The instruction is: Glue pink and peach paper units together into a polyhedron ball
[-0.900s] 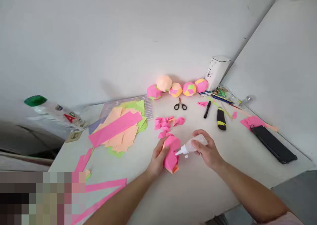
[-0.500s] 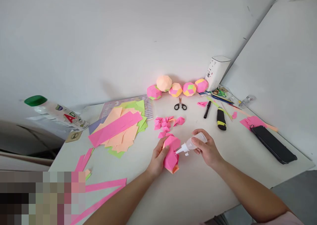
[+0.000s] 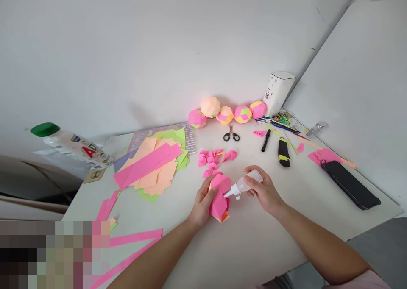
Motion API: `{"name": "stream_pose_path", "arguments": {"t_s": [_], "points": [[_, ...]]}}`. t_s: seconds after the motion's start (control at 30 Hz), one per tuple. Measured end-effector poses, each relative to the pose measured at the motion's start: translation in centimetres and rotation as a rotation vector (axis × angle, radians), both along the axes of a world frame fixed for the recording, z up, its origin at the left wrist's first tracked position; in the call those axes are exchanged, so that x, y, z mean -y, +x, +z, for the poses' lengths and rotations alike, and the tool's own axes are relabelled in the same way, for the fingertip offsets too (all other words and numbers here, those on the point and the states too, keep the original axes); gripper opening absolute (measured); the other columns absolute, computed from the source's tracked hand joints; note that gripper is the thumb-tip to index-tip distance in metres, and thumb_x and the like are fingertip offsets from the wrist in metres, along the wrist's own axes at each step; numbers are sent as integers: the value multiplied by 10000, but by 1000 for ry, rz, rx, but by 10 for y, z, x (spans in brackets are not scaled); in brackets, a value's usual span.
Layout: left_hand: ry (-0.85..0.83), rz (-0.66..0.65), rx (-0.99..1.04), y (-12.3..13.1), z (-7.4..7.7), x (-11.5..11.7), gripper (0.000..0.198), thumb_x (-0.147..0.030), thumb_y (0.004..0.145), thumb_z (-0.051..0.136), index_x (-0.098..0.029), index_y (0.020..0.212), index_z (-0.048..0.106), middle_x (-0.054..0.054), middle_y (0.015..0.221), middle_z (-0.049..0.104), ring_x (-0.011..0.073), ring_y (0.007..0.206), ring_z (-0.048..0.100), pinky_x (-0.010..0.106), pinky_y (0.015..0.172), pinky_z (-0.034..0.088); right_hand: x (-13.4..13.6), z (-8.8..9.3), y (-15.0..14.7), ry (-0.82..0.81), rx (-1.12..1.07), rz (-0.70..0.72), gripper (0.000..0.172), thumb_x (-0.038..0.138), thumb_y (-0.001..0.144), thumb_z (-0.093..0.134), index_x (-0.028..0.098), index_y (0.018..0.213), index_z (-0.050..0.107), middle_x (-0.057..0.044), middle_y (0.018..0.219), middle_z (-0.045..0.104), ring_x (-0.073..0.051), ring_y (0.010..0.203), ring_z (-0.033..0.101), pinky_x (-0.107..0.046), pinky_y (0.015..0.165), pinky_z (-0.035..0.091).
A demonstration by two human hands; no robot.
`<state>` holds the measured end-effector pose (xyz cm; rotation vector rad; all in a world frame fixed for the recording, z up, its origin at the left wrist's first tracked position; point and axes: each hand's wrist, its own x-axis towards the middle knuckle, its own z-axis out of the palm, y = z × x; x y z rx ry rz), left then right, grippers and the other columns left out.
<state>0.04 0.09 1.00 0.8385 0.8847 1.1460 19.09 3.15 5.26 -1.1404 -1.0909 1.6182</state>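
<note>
My left hand (image 3: pixel 203 199) grips a folded paper ball (image 3: pixel 220 198), mostly pink with some orange at its lower edge and an open side facing right. Between the thumb and fingers of my right hand (image 3: pixel 263 188) is a small clear glue bottle (image 3: pixel 246 183), tilted with its white nozzle at the ball's right side. The nozzle tip appears to touch the pink paper. Just beyond the ball lie several small folded pink paper pieces (image 3: pixel 212 157). Fingers hide the ball's left side.
Finished paper balls (image 3: pixel 243 114) line the wall, with scissors (image 3: pixel 231 135) before them. At left are stacked paper sheets (image 3: pixel 152 166) and a large green-capped bottle (image 3: pixel 76 147). A marker (image 3: pixel 266 140), cutter knife (image 3: pixel 284 152) and black phone case (image 3: pixel 351 185) lie right; pink strips (image 3: pixel 136 237) lie near left.
My right hand and the glue bottle have shifted slightly left, with the nozzle closer in against the paper ball. My left hand and the ball stay in place.
</note>
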Motion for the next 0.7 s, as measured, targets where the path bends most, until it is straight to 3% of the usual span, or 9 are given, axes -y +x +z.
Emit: {"name": "stream_pose_path", "arguments": {"t_s": [0.7], "points": [[8,-8,-40,-1,1,-1,433,-429,846,525,-226,1228,495,52,958,629,173,750,580,280,652,466,-1,-1,1,24,-20,31,291,380,718,703,222,898,537,68,538,483,-87,459,372,-224,440,303]]}}
